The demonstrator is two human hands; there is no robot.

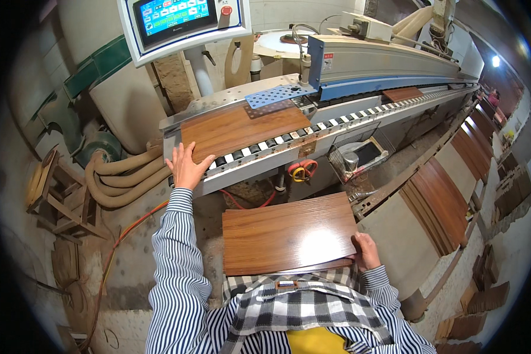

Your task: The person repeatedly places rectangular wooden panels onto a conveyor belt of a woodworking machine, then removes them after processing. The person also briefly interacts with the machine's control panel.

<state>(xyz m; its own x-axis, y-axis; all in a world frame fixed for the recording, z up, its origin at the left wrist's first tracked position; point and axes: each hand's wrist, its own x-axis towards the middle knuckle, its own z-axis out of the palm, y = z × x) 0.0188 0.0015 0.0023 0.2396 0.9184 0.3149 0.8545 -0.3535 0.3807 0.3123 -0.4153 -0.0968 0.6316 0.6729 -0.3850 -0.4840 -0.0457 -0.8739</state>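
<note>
A reddish-brown wood-grain board lies flat on the infeed of a long edging machine. My left hand rests on its near left corner, fingers spread and thumb pointing right. The board's far right part goes under a blue perforated guard. Close to my body lies a small stack of similar wooden boards, their glossy top catching the light. At its right edge my right hand is closed round the top board, with part of the fingers hidden.
A roller track runs along the machine, with another board farther down. A control screen stands at upper left. Scissors and a wire basket hang below the track. More stacked boards lie on the right; thick hoses on the left.
</note>
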